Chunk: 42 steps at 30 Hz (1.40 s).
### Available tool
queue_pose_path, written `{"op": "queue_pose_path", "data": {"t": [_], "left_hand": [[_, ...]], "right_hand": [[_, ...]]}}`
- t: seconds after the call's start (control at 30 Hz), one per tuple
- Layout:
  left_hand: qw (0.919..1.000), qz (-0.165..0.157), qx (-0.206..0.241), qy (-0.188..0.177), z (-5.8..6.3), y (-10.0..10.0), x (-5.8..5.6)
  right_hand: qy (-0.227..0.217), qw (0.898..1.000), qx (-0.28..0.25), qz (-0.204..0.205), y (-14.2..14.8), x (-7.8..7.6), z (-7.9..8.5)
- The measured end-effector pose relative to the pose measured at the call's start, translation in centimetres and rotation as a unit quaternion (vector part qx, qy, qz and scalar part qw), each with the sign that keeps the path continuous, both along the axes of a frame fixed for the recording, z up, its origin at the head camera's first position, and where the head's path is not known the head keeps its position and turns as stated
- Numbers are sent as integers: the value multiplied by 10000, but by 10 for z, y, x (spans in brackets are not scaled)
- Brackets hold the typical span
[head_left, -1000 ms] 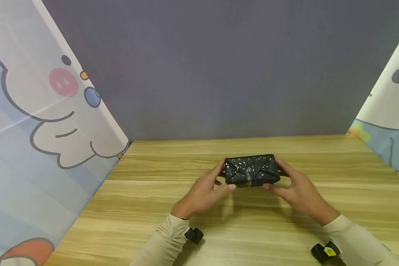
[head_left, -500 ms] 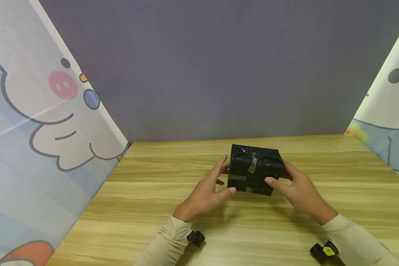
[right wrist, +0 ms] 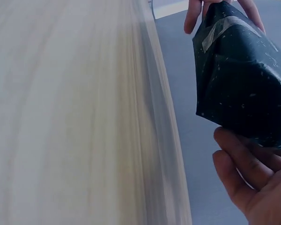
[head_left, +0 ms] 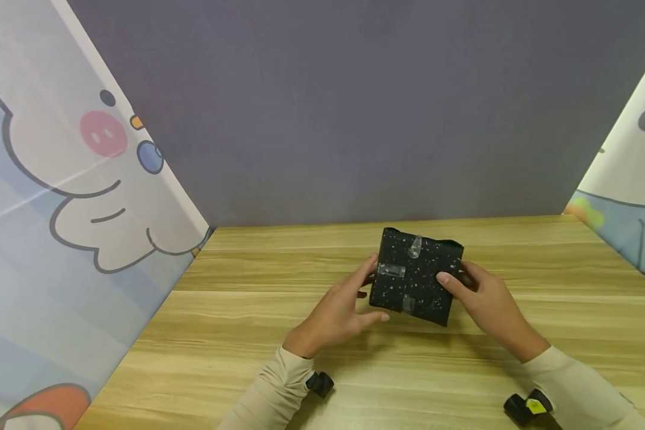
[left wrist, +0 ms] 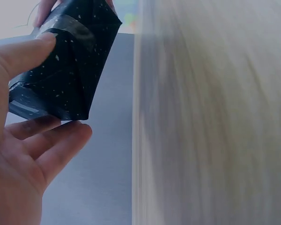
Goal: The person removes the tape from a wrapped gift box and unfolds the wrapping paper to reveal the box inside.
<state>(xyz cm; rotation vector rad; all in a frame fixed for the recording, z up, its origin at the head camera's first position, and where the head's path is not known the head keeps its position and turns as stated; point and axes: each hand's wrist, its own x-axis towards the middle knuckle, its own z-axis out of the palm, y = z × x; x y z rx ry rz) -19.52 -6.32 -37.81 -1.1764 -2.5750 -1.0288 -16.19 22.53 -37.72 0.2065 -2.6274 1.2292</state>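
A box wrapped in black speckled paper is held up over the table, tilted, with its broad taped face toward the head camera. Strips of clear tape cross that face. My right hand grips the box's right side, thumb on the taped face and fingers behind. At the other side, the left hand has its fingers at the box's left edge, while its thumb stands apart below the lower left corner. The left wrist view shows a folded, taped end of the box above the fingertips. Fingers behind the box are partly hidden.
The box is above a wood-grain table. A grey panel rises at the table's back edge. Cartoon-printed sheets flank it left and right. Black devices are strapped at both wrists.
The box has turned from showing its folded narrow end to showing its broad taped face, shifting slightly right. The left thumb has come away from it; the right hand keeps its grip.
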Motion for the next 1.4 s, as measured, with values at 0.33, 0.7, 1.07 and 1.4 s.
{"op": "queue_pose_path", "data": {"t": [0.33,0.7,1.07,1.4], "left_hand": [[9948,115,-222,983,-2,-4,-1],[9964,481,-471,510,-8,-1,0],[9908,693,-1037,529,-9,-2,2],[9876,809,-1344,93,-4,5,1]], "right_hand": [[-423,9986,-288,149,-5,-5,1],[-300,9978,-42,595,-7,0,0],[-425,9978,230,454,-13,-1,-10],[-105,9980,462,425,-18,-1,-5]]}}
